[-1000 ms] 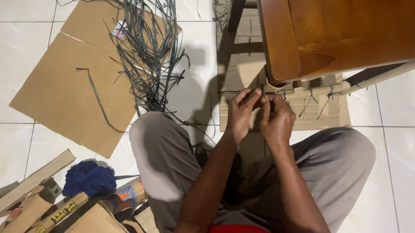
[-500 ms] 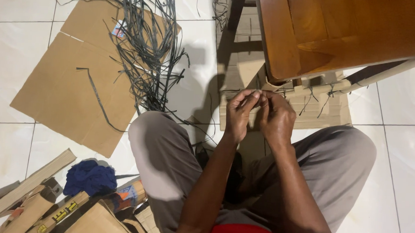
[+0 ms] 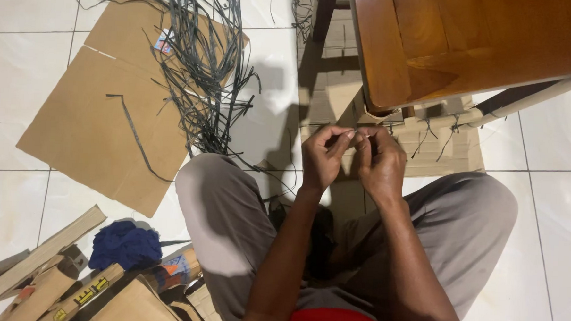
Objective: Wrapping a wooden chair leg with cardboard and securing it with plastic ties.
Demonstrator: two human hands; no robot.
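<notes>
- Far left on the white tiled floor [image 3: 23, 1]: flat sheet of brown cardboard [image 3: 88, 126], one loose dark strip [image 3: 132, 134] lying curled across it. Unmoved over the last second.
- Lower left: scraps of folded brown cardboard [image 3: 42, 285] and a crumpled blue cloth [image 3: 124, 244], well apart from both hands.
- Upper middle: tangled heap of thin dark plastic strips [image 3: 200, 67], spilling off the cardboard edge toward the knee in grey trousers [image 3: 222, 203].
- Centre: left hand [image 3: 323, 157], now shifted slightly left and a little lower than a second ago, thumb and forefinger pressed together on something thin; too small to tell what, likely a strip end.
- Just beside it: right hand [image 3: 380, 161], curled, fingertips closed on the same spot, touching the left fingertips. Barely moved.
- Small opening between the hands reads as a pull or tightening, only a judgement.
- Behind the hands: cardboard-wrapped bar [image 3: 441, 119] with short dark ties [image 3: 455, 126] knotted around it.
- Upper right: glossy brown wooden furniture piece [image 3: 470, 46] over ribbed cardboard padding [image 3: 452, 158].
</notes>
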